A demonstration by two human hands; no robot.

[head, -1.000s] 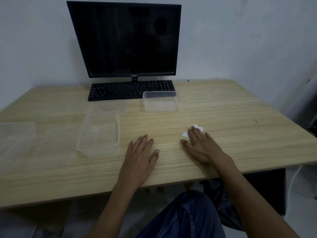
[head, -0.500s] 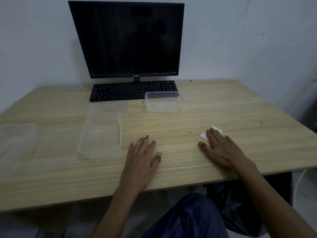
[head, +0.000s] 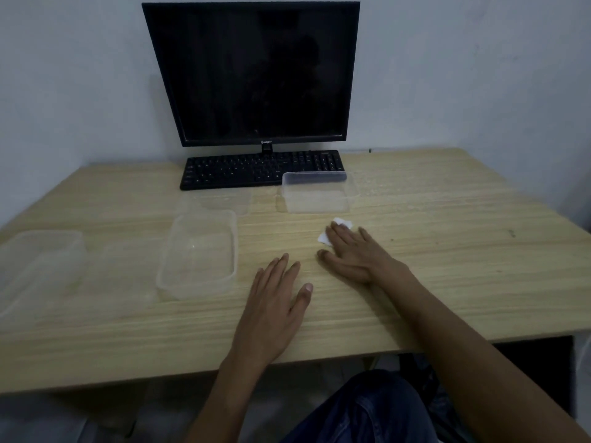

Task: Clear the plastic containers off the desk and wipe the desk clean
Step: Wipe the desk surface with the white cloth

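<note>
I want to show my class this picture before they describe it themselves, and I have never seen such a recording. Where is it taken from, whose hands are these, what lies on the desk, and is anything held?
There is no machine here: a person wears a camera on the head, looking forward and down, so you see their own arms. The left hand lies flat on the wooden desk, holding nothing. The right hand presses a small white wipe flat under straight fingers. Three clear plastic containers stand on the desk: one at the far left, one beside the left hand, one by the keyboard. A dark monitor stands behind the black keyboard.
</note>
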